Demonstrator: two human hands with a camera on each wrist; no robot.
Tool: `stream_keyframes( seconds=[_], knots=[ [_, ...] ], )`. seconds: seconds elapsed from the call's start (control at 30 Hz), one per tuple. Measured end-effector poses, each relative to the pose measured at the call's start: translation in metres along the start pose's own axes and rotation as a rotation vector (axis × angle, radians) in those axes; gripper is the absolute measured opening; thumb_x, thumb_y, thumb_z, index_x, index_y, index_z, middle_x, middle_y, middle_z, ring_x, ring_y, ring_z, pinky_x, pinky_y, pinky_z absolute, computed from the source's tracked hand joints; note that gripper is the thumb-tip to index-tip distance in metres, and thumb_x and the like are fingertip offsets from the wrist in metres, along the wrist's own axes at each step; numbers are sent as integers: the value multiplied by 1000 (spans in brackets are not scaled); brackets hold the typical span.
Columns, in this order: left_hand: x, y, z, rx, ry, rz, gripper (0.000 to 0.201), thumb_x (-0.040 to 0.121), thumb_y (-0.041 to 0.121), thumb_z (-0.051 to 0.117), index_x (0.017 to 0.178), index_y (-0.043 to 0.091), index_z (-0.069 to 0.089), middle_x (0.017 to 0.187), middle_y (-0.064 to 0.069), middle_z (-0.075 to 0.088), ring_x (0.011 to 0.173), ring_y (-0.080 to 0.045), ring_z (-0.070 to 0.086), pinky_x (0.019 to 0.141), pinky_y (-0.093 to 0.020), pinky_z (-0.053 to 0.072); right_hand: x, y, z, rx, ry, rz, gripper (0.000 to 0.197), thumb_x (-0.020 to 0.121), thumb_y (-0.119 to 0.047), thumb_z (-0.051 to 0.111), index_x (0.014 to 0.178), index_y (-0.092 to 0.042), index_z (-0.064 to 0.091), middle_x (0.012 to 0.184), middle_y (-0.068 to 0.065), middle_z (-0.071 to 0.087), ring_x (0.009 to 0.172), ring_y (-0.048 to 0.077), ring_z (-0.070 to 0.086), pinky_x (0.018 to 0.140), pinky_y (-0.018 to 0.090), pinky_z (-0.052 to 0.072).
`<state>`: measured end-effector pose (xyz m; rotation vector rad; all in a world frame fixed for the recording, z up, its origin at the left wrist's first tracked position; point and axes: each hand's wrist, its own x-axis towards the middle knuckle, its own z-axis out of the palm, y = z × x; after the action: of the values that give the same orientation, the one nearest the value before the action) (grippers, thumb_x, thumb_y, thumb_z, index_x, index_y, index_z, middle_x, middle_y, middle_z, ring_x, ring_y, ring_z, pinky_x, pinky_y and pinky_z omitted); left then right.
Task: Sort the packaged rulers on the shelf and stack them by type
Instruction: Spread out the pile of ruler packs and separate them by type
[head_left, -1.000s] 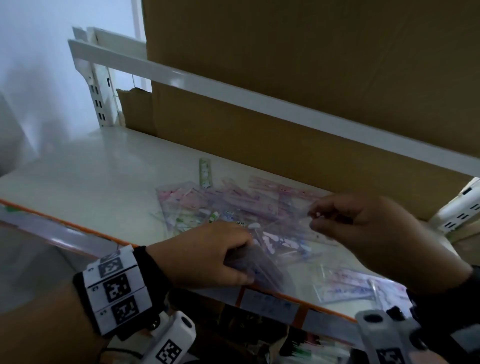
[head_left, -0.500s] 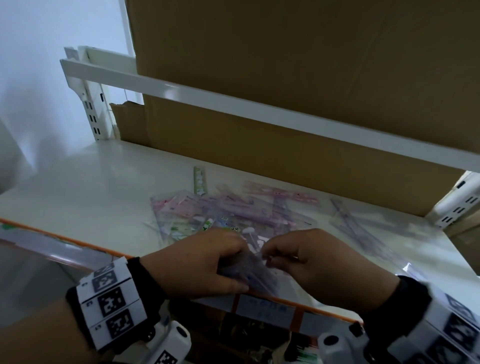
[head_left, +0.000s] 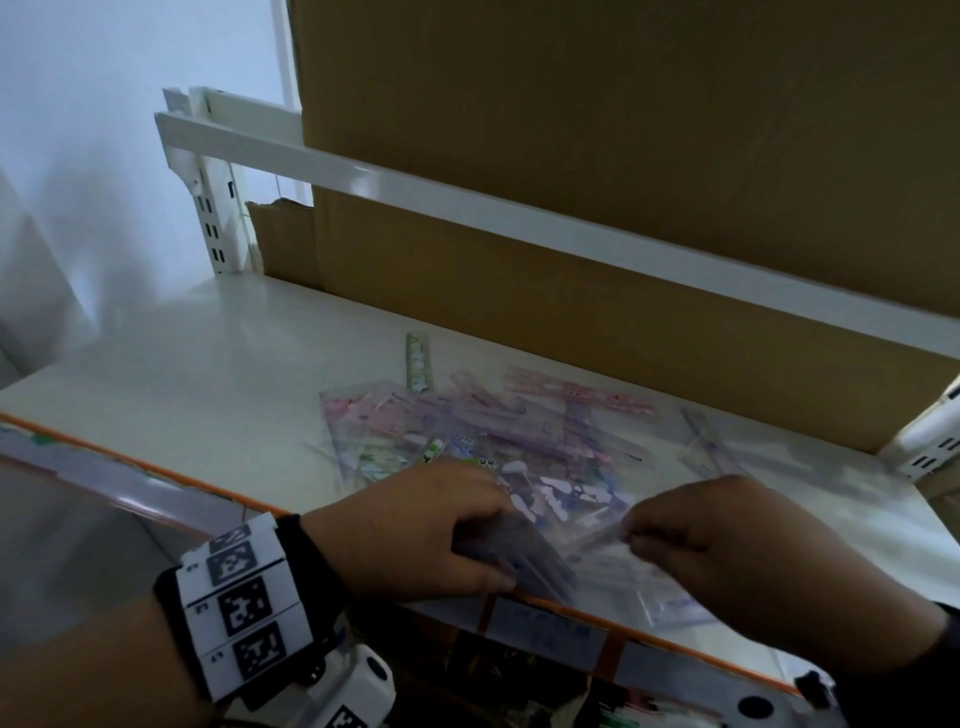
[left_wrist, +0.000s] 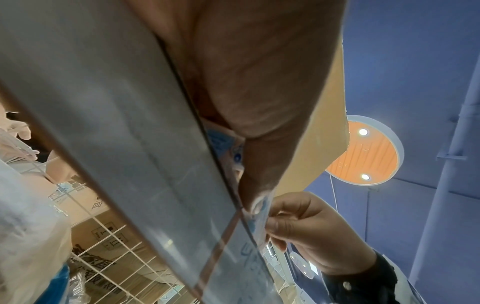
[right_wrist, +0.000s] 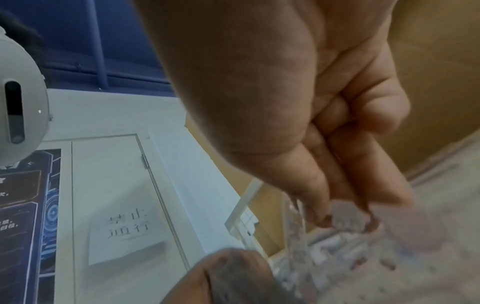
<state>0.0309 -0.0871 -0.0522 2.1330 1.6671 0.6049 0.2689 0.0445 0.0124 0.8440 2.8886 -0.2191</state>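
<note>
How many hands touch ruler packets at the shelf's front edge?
2. The left hand grips a bundle of packets at the edge; the right hand pinches a clear packet beside it.

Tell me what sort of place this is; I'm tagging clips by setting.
Probably a shop or stockroom. A white metal shelf on slotted uprights has an orange price-label strip along its front edge, packaged rulers lie piled on it, and large cardboard sheets stand behind.
</note>
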Motion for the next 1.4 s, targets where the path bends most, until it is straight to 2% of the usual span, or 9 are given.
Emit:
stream_keyframes(
  seconds=[0.27,0.43,0.53,0.63,0.73,0.87,1.07,1.2,1.4],
  knots=[
    [1,0,1,-22,41,-23,55,76,51,74,122,28,55,109,10,57,99,-5,52,85,-28,45,41,-44,11,36,-13,-291,18,94,-31,59,103,-30,74,84,-10,69,76,5,58,71,23,43],
    [0,1,1,45,-3,-8,42,83,53,68,100,15,63,96,2,59,92,-13,52,81,-37,44,59,-20,-2,404,-15,-85,14,92,-29,65,105,-32,70,87,-18,72,79,-4,66,76,17,52],
    [1,1,1,59,-6,-10,44,84,55,66,99,14,64,95,0,59,90,-16,53,80,-38,44,76,-2,-6,73,-95,-124,71,83,-50,70,142,-52,31,145,-16,42,133,8,39,109,27,29],
    [-1,1,3,25,28,-7,38,83,53,68,87,16,58,86,2,54,82,-14,49,73,-37,43,89,1,-1,-52,-348,-193,95,82,-56,70,125,-82,-11,161,-13,15,143,13,22,111,32,20],
    [-2,0,3,20,21,-33,39,82,57,66,96,21,61,91,7,55,87,-10,51,77,-37,45,97,12,0,-116,-224,-229,72,87,-37,69,144,-52,29,150,-7,40,133,17,40,107,34,36],
    [-2,-2,5,37,24,-32,42,82,59,64,91,18,58,89,4,53,85,-13,50,76,-39,44,90,47,1,-73,-112,-25,36,86,-27,69,117,-40,56,108,-9,63,91,6,58,78,27,48],
    [0,-3,5,27,13,-41,43,82,59,64,92,17,59,89,4,52,85,-12,49,76,-37,44,78,87,-9,-17,-166,170,31,82,-24,76,100,-42,59,106,-11,61,91,1,55,72,19,40],
    [0,-3,4,25,12,-44,43,81,59,66,95,18,60,91,6,54,86,-9,50,76,-34,44,79,83,-9,-51,-146,198,39,86,-36,72,123,-30,60,128,-4,57,104,10,53,86,25,42],
    [0,-1,2,5,30,-21,39,81,57,67,86,19,58,87,6,53,84,-10,50,75,-36,44,100,34,1,-76,-232,60,89,80,-57,70,151,-29,25,149,5,42,126,22,48,102,34,42]
  ],
)
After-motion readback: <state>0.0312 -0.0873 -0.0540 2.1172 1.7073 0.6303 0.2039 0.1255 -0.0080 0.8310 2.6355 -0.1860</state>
